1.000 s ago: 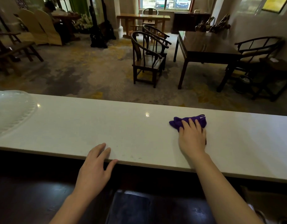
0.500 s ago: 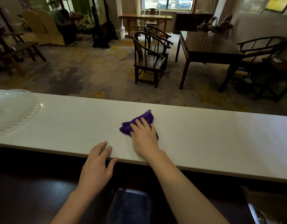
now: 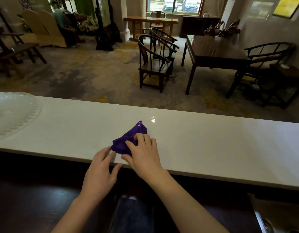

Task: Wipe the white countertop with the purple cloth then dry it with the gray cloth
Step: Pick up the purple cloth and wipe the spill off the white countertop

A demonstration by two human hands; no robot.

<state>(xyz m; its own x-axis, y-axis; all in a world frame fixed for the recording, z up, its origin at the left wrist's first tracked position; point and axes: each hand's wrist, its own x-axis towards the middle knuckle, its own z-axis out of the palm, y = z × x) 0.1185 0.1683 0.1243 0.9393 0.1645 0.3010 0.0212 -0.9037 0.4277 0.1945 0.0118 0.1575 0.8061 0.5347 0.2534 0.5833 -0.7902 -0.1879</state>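
Right hand point(image 3: 145, 155) presses crumpled purple cloth point(image 3: 128, 140) flat on white table point(image 3: 212, 145), left hand point(image 3: 100, 172) open beside; mid-wipe, gray-cloth drying prob. next.

Tabletop point(image 3: 212, 145): smooth, glossy white stone-like surface with a light glint. Purple cloth point(image 3: 126, 140): soft, matt, crumpled fabric. Lid point(image 3: 12, 113) at left edge: clear plastic.

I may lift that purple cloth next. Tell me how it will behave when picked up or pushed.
The purple cloth lies bunched in soft folds under the right hand, so it will probably droop when lifted. It looks thin, likely light. On the glossy white countertop it should slide easily.
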